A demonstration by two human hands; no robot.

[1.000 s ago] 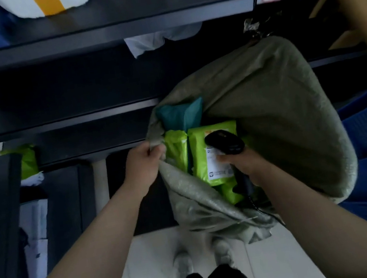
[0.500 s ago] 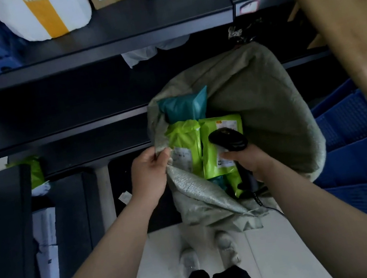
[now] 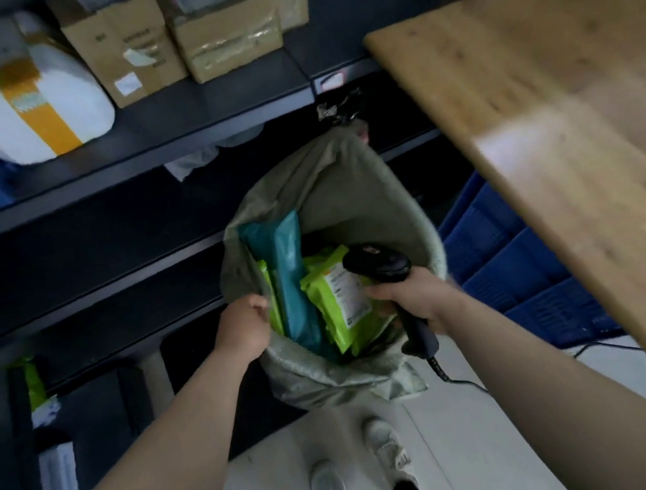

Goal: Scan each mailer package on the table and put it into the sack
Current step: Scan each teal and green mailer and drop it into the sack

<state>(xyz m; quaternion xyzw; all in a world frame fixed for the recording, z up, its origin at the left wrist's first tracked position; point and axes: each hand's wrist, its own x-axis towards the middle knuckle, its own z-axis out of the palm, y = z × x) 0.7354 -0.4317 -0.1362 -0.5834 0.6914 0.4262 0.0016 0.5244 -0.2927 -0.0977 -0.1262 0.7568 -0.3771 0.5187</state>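
Head view: a grey-green woven sack (image 3: 345, 181) stands open on a pale tiled floor (image 3: 268, 489), just ahead of the person's shoes (image 3: 326, 479). Behind and to the left of the sack runs dark shelving (image 3: 166, 134), which bears cardboard boxes (image 3: 225, 26) and a white parcel (image 3: 33, 105) with a yellow stripe. To the sack's right, a wooden table (image 3: 569, 118) juts in above blue crates (image 3: 509, 269).

Inside the sack a teal mailer (image 3: 290, 276) stands on edge at the left, with a green mailer (image 3: 338, 297) just beside it, label up.

The left hand (image 3: 241, 331) is clenched on the sack's near-left rim, pinching the cloth. The right hand (image 3: 410, 294) is wrapped round the handle of a black scanner (image 3: 375, 263), whose head hangs over the green mailer at the sack's mouth. Whether its fingertips touch that mailer cannot be told.
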